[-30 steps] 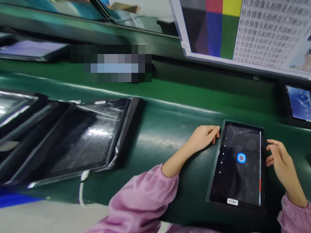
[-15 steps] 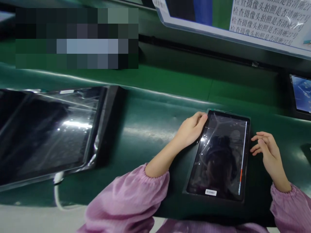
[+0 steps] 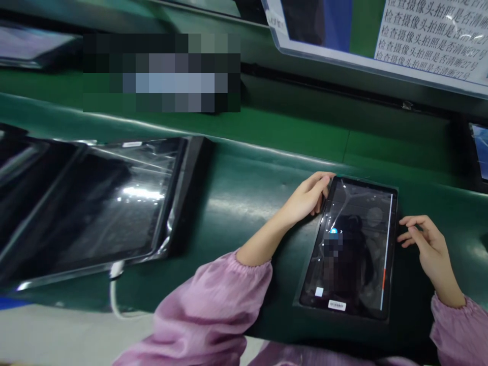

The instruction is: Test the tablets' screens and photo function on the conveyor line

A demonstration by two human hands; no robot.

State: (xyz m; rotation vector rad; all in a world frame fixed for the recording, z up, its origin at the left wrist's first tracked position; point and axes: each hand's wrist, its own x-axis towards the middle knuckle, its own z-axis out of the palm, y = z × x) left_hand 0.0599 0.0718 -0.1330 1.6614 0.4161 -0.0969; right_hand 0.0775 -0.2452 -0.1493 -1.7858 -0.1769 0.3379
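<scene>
A black tablet (image 3: 354,264) in clear film lies on the green work surface, its screen mostly dark. On it show a small blue icon, a white square, a thin white and orange strip along the right side and a white label near the bottom. My left hand (image 3: 308,198) is closed at the tablet's upper left corner, its thumb and forefinger at the edge and the other fingers curled below. Just off the right edge hovers my right hand (image 3: 429,246), fingers bent and apart, holding nothing.
To the left lies a larger film-wrapped dark device (image 3: 114,208) with a white cable (image 3: 114,295) plugged into its near edge. Behind the raised bench edge runs a green strip (image 3: 290,137). A printed sign (image 3: 427,46) stands above it. A lit screen (image 3: 481,152) shows far right.
A blue icon and a white square have appeared on the tablet's screen. My left thumb has shifted towards the top corner, and its fingers are more curled. The view has swung slightly left.
</scene>
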